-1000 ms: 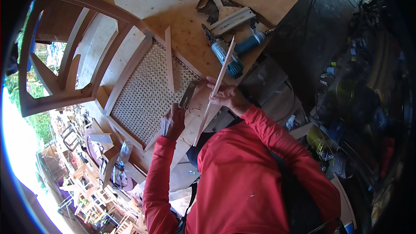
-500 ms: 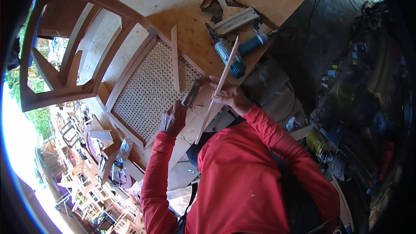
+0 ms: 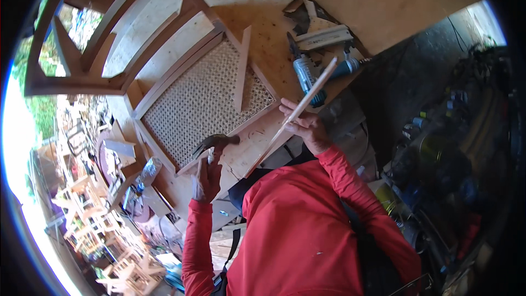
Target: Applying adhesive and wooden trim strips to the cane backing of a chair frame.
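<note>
My left hand (image 3: pixel 206 180) is closed around the handle of a claw hammer (image 3: pixel 217 142), its metal head raised near the front corner of a wooden frame. My right hand (image 3: pixel 309 130) grips a long, thin wooden strip (image 3: pixel 299 107), which slants from beside the power tools down toward my body. Woven cane webbing (image 3: pixel 192 101) fills the frame, which lies on the workbench. Across the far right part of the webbing rests another loose wooden strip (image 3: pixel 243 71).
A curved wooden chair part (image 3: pixel 189 0) rises at the far left. Blue power tools (image 3: pixel 307 77) lie on the bench to the right, near a pale metal bar (image 3: pixel 323 38) and offcuts. A clear plastic bottle (image 3: pixel 149 171) and wood scraps sit at the left. Dark clutter fills the right side.
The hammer has moved nearer my body with my left hand, and its head has turned sideways. The strip stays in my right hand. The whole view has shifted slightly.
</note>
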`<move>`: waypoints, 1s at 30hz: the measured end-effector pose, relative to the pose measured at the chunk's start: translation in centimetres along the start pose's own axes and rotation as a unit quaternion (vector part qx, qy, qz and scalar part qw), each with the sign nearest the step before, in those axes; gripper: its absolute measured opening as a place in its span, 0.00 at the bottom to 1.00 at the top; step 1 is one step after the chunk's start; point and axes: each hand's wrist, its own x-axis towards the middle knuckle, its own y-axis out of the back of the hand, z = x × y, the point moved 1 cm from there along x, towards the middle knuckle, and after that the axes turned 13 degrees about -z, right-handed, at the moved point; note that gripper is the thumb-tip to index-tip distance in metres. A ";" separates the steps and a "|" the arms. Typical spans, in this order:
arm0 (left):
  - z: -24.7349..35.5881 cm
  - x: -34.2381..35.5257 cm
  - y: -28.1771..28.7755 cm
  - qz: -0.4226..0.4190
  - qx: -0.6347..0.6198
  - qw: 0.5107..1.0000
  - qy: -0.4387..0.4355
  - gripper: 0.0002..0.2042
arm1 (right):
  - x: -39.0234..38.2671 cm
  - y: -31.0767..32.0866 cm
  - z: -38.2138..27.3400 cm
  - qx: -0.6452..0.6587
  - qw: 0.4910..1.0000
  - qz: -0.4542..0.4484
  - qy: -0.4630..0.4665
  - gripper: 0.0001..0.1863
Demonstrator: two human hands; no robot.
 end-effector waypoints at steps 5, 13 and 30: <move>-2.9 -7.4 -1.3 -0.012 -0.145 0.984 0.106 0.13 | -1.0 0.0 -2.5 -0.089 0.994 -0.007 0.069 0.21; -5.7 -8.6 -1.7 -0.026 -0.028 0.991 0.132 0.18 | -1.3 -2.2 -5.4 -0.050 0.996 0.068 -0.013 0.09; 6.4 4.6 -1.5 0.145 0.175 0.971 -0.069 0.25 | 3.3 -9.9 -1.1 0.023 0.958 0.157 -0.237 0.12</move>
